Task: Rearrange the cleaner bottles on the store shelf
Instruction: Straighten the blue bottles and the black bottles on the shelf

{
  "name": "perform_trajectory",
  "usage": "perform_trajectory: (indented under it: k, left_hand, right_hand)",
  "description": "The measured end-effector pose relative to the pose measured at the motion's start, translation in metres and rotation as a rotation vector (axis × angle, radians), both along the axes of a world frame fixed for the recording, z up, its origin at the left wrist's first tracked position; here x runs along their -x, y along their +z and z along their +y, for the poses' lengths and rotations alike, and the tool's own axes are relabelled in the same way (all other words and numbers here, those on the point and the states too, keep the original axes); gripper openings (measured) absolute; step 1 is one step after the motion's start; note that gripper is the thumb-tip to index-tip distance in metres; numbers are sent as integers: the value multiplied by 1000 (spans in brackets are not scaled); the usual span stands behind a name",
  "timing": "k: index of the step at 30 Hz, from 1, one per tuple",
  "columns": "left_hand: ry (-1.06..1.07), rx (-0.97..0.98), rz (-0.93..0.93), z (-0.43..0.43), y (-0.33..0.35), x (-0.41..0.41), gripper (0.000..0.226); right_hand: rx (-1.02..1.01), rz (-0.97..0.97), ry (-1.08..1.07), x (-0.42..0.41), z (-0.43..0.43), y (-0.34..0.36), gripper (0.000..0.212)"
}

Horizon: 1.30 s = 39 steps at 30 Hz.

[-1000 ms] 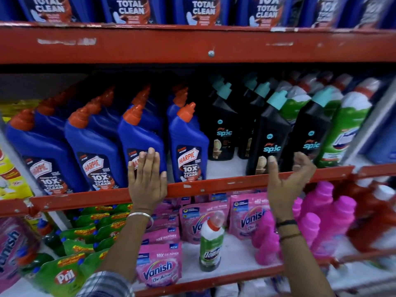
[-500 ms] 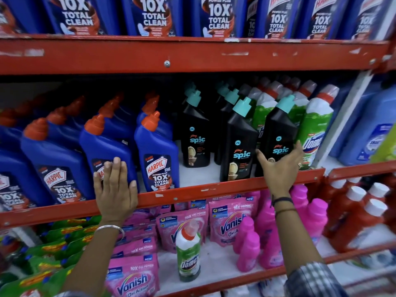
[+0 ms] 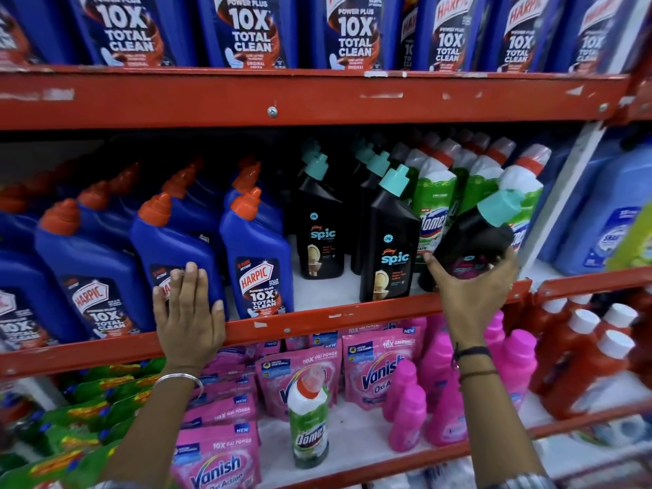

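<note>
While the left hand (image 3: 188,312) rests flat and open on a blue Harpic bottle (image 3: 176,255), the right hand (image 3: 472,287) grips a tilted black Spic bottle (image 3: 469,241) at the middle shelf's (image 3: 317,321) right, best stood upright beside its neighbours.

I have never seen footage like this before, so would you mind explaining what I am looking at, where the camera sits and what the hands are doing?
There is no machine here: a person wears a wide-angle camera on the head, so the one picture looks forward and down over their own arms at a store shelf with red rails. The left hand lies flat, fingers spread, over the rail and against a blue bottle with an orange cap. The right hand grips a black bottle with a teal cap, tilted to the right in front of the green bottles. Two more black bottles stand upright on the same shelf. On the shelf below are pink pouches, pink bottles, red bottles and one green bottle standing alone.
</note>
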<state>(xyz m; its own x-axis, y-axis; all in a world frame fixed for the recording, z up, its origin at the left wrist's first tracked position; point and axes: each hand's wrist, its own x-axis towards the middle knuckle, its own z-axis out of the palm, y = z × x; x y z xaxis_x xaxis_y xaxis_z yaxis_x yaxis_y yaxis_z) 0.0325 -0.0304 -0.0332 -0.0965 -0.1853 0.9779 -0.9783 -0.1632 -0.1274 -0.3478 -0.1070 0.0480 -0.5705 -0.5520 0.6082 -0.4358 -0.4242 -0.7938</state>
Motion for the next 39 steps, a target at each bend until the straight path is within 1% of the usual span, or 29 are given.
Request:
perform_trajectory:
  k: [3,6,14,17,22,27,32,39]
  left_hand:
    - [5,-4,4,0,1,0,58]
    - [8,-7,7,1,1,1,59]
    - [1,-32,16,2,1,1,59]
    - [-7,-35,19,2,1,1,58]
    - [-19,-28,17,2,0,1,58]
    - [-21,-22,-1,1,0,0,57]
    - [-23,-21,-3,1,-1,-1,57]
    - [-23,-20,8,1,-1,0,57]
  right_hand:
    - [68,-4,-60,-7,28,19,96]
    - [76,38,-71,-19,52,37,95]
    - [18,68,160,-91,73,41,98]
    - [-4,102,202,-120,71,33,98]
    - [-37,146,195,-152,62,19,98]
    - [-67,124,183,-161,49,16,99]
    - [-124,161,177,-169,47,4,100]
    - [-231,223,78,-175,49,5,105]
